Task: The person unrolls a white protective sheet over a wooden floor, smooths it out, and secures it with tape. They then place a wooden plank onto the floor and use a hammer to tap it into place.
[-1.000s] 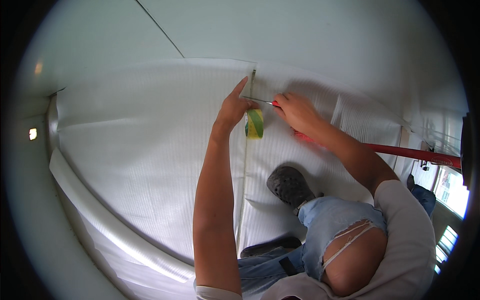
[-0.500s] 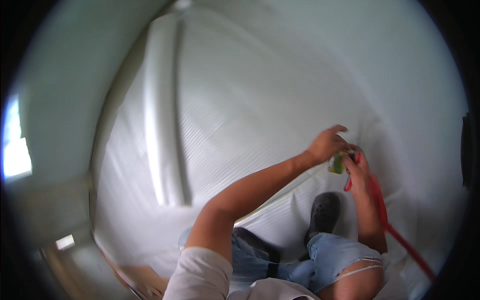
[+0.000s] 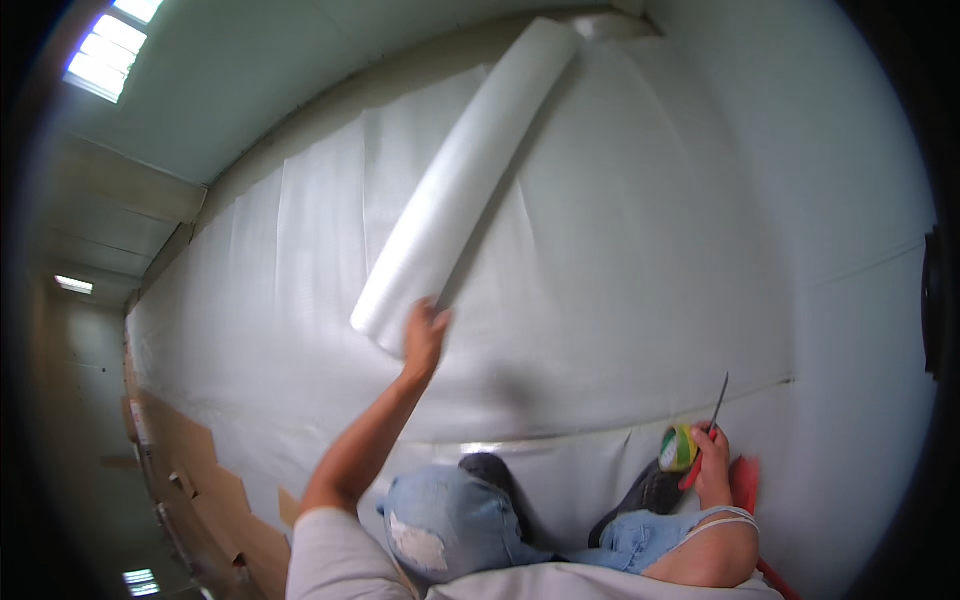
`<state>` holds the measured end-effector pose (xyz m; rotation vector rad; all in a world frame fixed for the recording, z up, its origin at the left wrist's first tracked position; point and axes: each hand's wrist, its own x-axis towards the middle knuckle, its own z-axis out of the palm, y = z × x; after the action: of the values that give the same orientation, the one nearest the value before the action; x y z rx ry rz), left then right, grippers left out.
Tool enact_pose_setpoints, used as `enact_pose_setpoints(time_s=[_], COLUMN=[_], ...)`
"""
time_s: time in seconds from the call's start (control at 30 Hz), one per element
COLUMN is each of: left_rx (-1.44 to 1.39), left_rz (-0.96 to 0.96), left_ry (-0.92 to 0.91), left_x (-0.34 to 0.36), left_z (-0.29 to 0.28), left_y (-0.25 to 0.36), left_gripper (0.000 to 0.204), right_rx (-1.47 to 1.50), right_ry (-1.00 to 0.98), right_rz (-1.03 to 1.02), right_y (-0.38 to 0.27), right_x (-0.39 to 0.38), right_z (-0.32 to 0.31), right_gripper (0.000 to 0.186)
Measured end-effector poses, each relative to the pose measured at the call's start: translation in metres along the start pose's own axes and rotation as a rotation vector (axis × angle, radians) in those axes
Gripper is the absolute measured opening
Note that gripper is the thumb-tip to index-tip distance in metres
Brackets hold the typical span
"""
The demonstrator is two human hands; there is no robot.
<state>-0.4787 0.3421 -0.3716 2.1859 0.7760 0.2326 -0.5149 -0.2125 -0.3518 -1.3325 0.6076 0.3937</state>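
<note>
My left hand [image 3: 428, 328] reaches over the near end of a long white roll [image 3: 480, 140] lying diagonally on the quilted-looking white sheeting [image 3: 670, 240]; its blurred fingers touch the roll, and I cannot tell if they grip it. At the lower right, my right hand [image 3: 712, 458] is closed round a yellow-green tape roll [image 3: 680, 448] and a red-handled cutting tool [image 3: 698, 468] whose thin metal blade points up.
Brown cardboard [image 3: 225, 500] runs along the lower left. A plain pale wall [image 3: 850, 270] rises at the right. My dark shoes [image 3: 485, 475] and jean-covered knees are below. A red long-handled tool [image 3: 742, 485] lies behind my right hand. Bright windows [image 3: 105, 50] show at upper left.
The view has swung left toward the white roll. My left hand has left the tape and moved out to that roll. My right hand now holds the tape and the cutting tool together.
</note>
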Motion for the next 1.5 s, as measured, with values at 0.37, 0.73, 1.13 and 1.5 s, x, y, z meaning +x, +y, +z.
enact_pose_setpoints(time_s=[0.37,0.73,1.13,1.5], left_rx=[-1.175,-1.231,-1.371,-1.391], left_rz=[-0.766,-0.346,-0.316,-0.326], left_ry=[0.306,0.41,0.563,1.279], left_x=[0.07,-0.036,-0.225,-0.145], left_z=[-0.143,-0.477,-0.845,-0.934], left_y=[-0.121,0.282,0.345,0.287], left_gripper=[0.063,0.05,0.051,0.066], right_rx=[-0.482,-0.585,-0.919,-1.326], right_ry=[-0.022,-0.039,-0.399,-0.579], right_rz=[-0.125,-0.054,0.151,0.071], right_y=[-0.196,-0.453,-0.511,-0.492], right_x=[-0.018,-0.232,-0.408,-0.329], right_z=[0.044,0.11,0.266,0.519], right_gripper=[0.008,0.007,0.024,0.015])
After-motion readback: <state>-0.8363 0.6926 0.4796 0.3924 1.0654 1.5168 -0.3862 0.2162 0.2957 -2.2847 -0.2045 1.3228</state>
